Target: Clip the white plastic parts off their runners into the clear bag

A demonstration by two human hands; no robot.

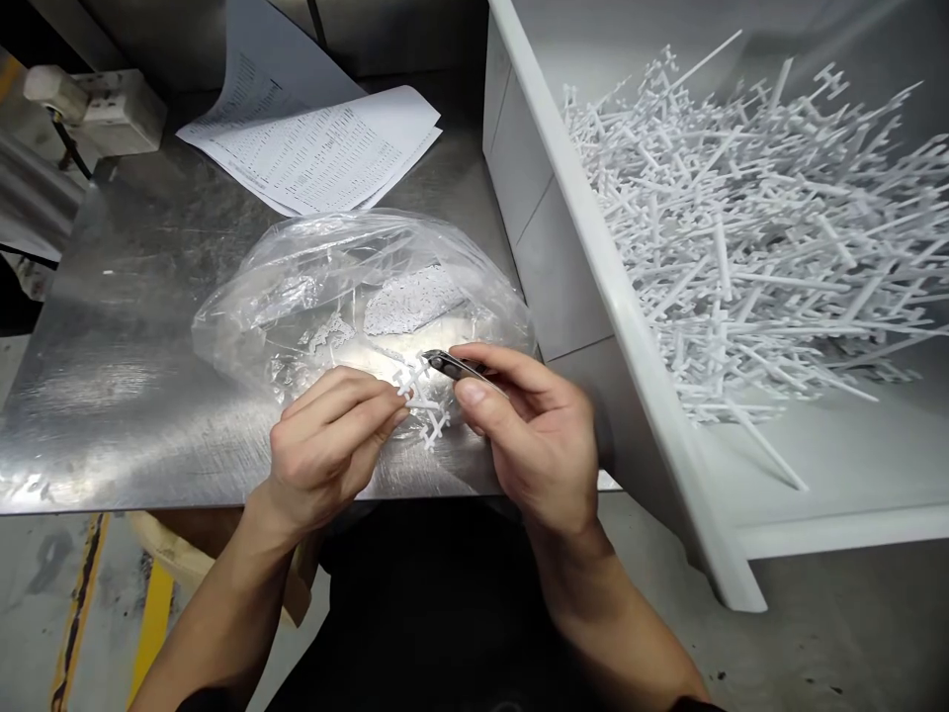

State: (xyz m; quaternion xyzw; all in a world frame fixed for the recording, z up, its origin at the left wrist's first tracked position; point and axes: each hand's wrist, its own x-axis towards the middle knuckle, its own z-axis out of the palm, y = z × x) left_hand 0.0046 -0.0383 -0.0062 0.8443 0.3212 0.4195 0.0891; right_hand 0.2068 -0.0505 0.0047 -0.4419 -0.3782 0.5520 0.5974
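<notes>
White branched plastic sprue [425,403] is pinched by the left hand [326,440]; the right hand [540,425] grips slim dark-metal clippers [451,365]

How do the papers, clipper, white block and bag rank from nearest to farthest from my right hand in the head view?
1. Clipper: held in your right hand.
2. Bag: ahead and to the left.
3. Papers: behind the bag.
4. White block: far left corner.
</notes>
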